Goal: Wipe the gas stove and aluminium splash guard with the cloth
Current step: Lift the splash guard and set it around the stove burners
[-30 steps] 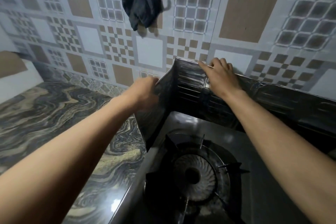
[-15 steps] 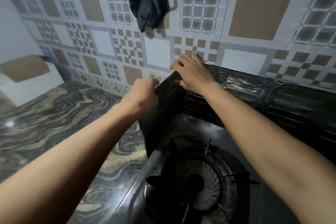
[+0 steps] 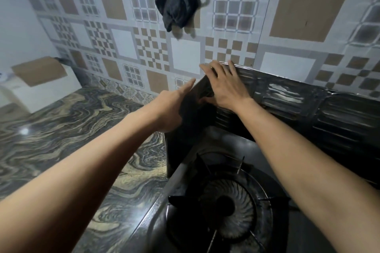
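The dark aluminium splash guard (image 3: 308, 107) stands around the back and left side of the black gas stove (image 3: 207, 141), whose burner (image 3: 226, 209) is at the bottom centre. My right hand (image 3: 224, 86) lies flat on the guard's top left corner, fingers spread over the upper edge. My left hand (image 3: 174, 107) is against the outer face of the left side panel (image 3: 183, 139) with its index finger stretched toward that corner. Neither hand holds a cloth. A dark cloth (image 3: 176, 2) hangs on the tiled wall above, out of contact with both hands.
A marble-patterned counter (image 3: 61, 139) stretches left of the stove. A white box topped with brown cardboard (image 3: 41, 80) sits at the far left against the wall. The patterned tile wall (image 3: 185, 57) rises directly behind the guard.
My right hand slid left along the guard's top edge to the corner. My left hand loosened from gripping the side panel's edge and now has its index finger extended.
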A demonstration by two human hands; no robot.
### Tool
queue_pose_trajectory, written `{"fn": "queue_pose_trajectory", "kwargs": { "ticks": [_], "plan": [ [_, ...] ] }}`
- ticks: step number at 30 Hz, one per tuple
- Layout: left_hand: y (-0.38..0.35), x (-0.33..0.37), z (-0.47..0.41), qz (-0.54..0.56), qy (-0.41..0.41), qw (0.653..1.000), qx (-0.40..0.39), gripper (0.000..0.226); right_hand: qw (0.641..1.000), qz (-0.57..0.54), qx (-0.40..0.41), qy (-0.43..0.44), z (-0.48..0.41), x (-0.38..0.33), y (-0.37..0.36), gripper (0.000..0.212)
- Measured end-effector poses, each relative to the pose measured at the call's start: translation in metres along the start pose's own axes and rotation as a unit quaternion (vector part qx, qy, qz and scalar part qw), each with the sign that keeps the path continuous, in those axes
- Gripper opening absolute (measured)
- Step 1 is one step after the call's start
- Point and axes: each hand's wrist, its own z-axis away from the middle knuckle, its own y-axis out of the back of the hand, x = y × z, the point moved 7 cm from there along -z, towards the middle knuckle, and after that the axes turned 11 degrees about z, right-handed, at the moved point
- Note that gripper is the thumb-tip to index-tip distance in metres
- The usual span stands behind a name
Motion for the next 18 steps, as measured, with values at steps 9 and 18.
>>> {"fn": "queue_pose_trajectory", "kwargs": {
  "ticks": [9, 18],
  "plan": [
    [0.006, -0.002, 0.000, 0.027, -0.023, 0.999, 0.013, 0.086, 1.000, -0.012, 0.001, 0.012, 0.004, -0.001, -0.004, 0.105],
    [0.002, -0.007, -0.005, 0.054, 0.051, 0.996, -0.043, 0.092, 0.997, -0.058, -0.032, 0.025, 0.017, 0.007, 0.006, 0.121]
  ]
}}
